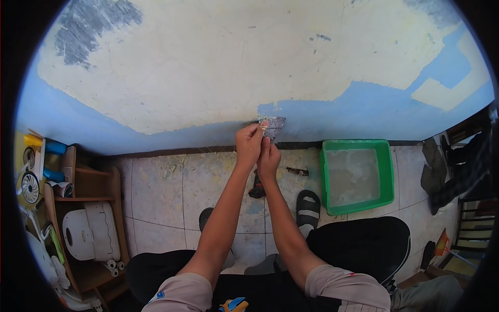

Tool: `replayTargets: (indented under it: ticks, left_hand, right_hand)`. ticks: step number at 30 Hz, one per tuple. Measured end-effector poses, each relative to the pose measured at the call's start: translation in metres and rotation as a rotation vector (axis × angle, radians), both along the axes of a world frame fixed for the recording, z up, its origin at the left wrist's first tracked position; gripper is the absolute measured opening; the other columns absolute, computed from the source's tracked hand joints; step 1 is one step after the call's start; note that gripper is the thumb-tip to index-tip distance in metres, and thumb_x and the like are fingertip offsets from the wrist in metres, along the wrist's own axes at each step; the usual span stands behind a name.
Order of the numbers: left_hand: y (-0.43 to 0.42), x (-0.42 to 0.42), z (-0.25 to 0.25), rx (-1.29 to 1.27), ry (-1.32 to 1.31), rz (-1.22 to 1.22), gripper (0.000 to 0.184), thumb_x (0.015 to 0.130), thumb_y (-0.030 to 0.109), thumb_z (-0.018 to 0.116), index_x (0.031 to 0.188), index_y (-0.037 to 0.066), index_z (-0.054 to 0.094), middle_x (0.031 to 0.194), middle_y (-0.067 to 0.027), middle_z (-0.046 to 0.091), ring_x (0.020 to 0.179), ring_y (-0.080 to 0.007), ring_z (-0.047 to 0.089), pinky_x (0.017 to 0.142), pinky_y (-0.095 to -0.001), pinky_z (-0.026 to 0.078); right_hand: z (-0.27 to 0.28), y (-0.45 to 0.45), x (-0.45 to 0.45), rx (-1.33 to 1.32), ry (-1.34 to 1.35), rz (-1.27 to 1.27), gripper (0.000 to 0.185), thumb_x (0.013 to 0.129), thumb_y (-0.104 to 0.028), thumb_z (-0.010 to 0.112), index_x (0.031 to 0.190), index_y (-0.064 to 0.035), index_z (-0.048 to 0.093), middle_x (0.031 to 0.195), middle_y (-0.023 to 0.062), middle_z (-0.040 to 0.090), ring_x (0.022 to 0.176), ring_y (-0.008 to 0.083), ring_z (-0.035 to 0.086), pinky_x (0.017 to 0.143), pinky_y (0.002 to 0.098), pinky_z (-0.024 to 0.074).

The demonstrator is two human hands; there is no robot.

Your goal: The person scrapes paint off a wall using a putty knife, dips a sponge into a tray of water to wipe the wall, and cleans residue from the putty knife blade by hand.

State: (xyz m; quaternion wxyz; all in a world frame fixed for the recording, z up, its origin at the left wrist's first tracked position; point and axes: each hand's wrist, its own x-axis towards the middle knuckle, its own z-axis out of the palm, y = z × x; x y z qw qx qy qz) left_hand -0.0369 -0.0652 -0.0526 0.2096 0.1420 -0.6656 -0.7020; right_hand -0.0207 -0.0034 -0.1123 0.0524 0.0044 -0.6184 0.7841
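A paint scraper (276,126) with a grey, paint-flecked blade is up against the lower wall, beside the ragged edge between blue paint (312,110) and the bare whitish surface (208,62). My left hand (248,144) is closed at the blade's left side, where a small pinkish-yellow patch shows by the fingertips. Just below and to the right, my right hand (268,160) is closed too, its thumb at the scraper's lower end. The hands hide the rest of the tool.
A green basin (385,177) of cloudy water stands on the tiled floor to the right. A dark tool with orange parts (256,189) and a dark flat piece (297,171) lie near my feet. On the left is a wooden shelf (93,199); dark clothes (452,177) hang at right.
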Motion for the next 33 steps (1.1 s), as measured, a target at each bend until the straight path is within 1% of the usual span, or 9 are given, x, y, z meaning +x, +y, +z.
replayTargets:
  ticks: [4,6,9,11,16,18,23,28,33]
  left_hand:
    - [0.002,-0.002,0.016,-0.007,-0.014,0.03,0.027,0.096,0.019,0.069,0.075,0.001,0.068,0.066,0.0088,0.049,0.062,-0.0012,0.038,0.053,-0.022,0.031]
    - [0.001,-0.006,0.03,0.048,0.059,-0.011,0.021,0.094,0.011,0.067,0.082,-0.006,0.068,0.064,0.0071,0.05,0.063,-0.0023,0.04,0.053,-0.0227,0.033]
    - [0.007,-0.002,0.035,0.076,0.049,0.013,0.021,0.094,0.011,0.067,0.083,-0.006,0.069,0.065,0.0067,0.051,0.064,-0.0021,0.04,0.053,-0.0219,0.033]
    - [0.008,-0.001,0.021,0.072,0.023,0.016,0.021,0.094,0.013,0.068,0.083,-0.005,0.07,0.065,0.0067,0.051,0.064,-0.002,0.04,0.053,-0.0217,0.033]
    - [0.008,-0.001,0.019,0.024,-0.033,0.032,0.028,0.096,0.02,0.069,0.077,0.0,0.069,0.065,0.0072,0.052,0.061,-0.0018,0.042,0.053,-0.0219,0.033]
    - [0.009,-0.005,0.024,0.097,0.056,0.024,0.028,0.096,0.02,0.069,0.077,-0.001,0.069,0.066,0.007,0.052,0.061,-0.002,0.042,0.053,-0.0223,0.034]
    - [0.009,-0.002,0.016,0.059,0.008,0.01,0.025,0.096,0.018,0.069,0.078,0.0,0.07,0.067,0.0062,0.054,0.062,-0.0024,0.044,0.054,-0.0222,0.035]
    - [0.01,-0.002,0.03,0.159,0.049,0.036,0.026,0.096,0.02,0.069,0.079,0.001,0.071,0.067,0.0066,0.053,0.061,-0.0021,0.043,0.053,-0.0218,0.034]
    - [0.009,0.001,-0.003,0.089,-0.049,0.015,0.026,0.095,0.022,0.07,0.077,0.002,0.07,0.065,0.0078,0.053,0.058,-0.0019,0.042,0.052,-0.022,0.033]
  right_hand:
    - [0.013,0.002,-0.004,0.015,-0.003,-0.008,0.042,0.105,-0.028,0.052,0.08,0.0036,0.065,0.058,0.0006,0.051,0.054,0.0063,0.042,0.049,0.0285,0.034]
    - [0.032,0.005,-0.01,0.081,0.063,-0.013,0.043,0.105,-0.028,0.052,0.078,0.0036,0.064,0.057,0.0033,0.051,0.053,0.0073,0.043,0.049,0.0295,0.0345]
    - [0.024,-0.003,-0.012,0.075,0.164,-0.09,0.043,0.105,-0.028,0.053,0.078,0.0039,0.063,0.057,0.0048,0.052,0.054,0.0084,0.044,0.049,0.0308,0.035]
    - [-0.007,-0.001,-0.012,0.109,0.141,-0.087,0.043,0.105,-0.028,0.053,0.078,0.0042,0.064,0.057,0.0046,0.052,0.054,0.0084,0.044,0.049,0.031,0.0351]
    - [0.015,0.004,-0.006,0.129,0.059,-0.062,0.043,0.104,-0.028,0.053,0.08,0.0048,0.065,0.057,0.0039,0.052,0.055,0.0083,0.045,0.05,0.031,0.0357]
    - [0.031,0.008,-0.008,0.118,0.075,-0.045,0.042,0.104,-0.028,0.054,0.08,0.0045,0.065,0.056,0.0036,0.052,0.055,0.0083,0.045,0.05,0.0308,0.0357]
    - [0.011,0.01,-0.01,0.13,0.116,-0.071,0.039,0.104,-0.026,0.054,0.082,0.0038,0.067,0.056,0.0038,0.051,0.054,0.0085,0.045,0.05,0.0307,0.0359]
    - [0.03,0.013,-0.003,0.195,0.114,-0.068,0.038,0.104,-0.026,0.054,0.083,0.0033,0.067,0.056,0.004,0.052,0.054,0.0085,0.045,0.05,0.0308,0.0363]
    - [0.015,0.015,0.002,0.199,0.051,-0.064,0.037,0.103,-0.024,0.056,0.083,0.0042,0.067,0.056,0.0069,0.052,0.054,0.0086,0.046,0.051,0.0309,0.0368]
